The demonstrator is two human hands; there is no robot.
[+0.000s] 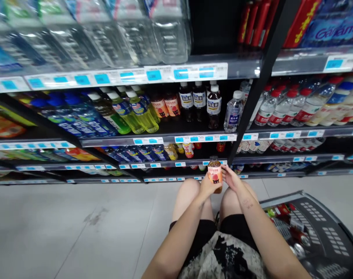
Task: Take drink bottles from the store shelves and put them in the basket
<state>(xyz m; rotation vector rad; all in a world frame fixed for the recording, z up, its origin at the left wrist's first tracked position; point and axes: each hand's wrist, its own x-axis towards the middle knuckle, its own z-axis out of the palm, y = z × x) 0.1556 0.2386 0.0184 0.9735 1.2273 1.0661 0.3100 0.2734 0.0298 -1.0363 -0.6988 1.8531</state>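
Head view, amber bottle, orange label, left fingers gripping it, right fingers loosely spread.

Both arms stretch far, converging; the left hand grips, the right hand bends loosely, just right.

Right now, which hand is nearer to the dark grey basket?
Right. The right hand is beside the bottle, forward and left of the basket; the left hand, wrapped around the bottle's lower part, is farther left of the basket.
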